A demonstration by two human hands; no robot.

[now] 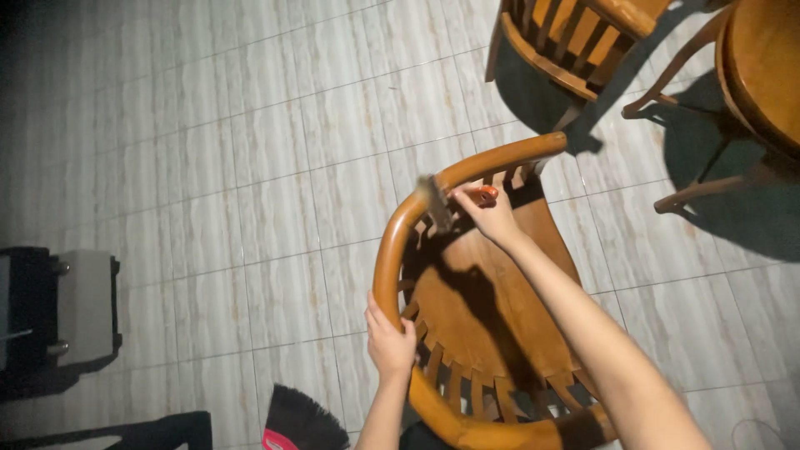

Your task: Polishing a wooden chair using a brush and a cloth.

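Note:
A round wooden armchair (392, 250) with a curved back rail and spindles stands just below me on the tiled floor. My left hand (388, 340) grips the curved rail at its near left side. My right hand (492, 214) holds a small brush (437, 202) by its orange handle. The brush's pale bristles rest against the rail and spindles at the far side of the chair. The shadow of my right arm falls across the seat.
A second wooden chair (575, 42) stands at the top, and a round wooden table (767, 67) at the top right. A grey and black box-like object (58, 308) sits at the left edge. A dark broom head (302, 421) lies near the bottom.

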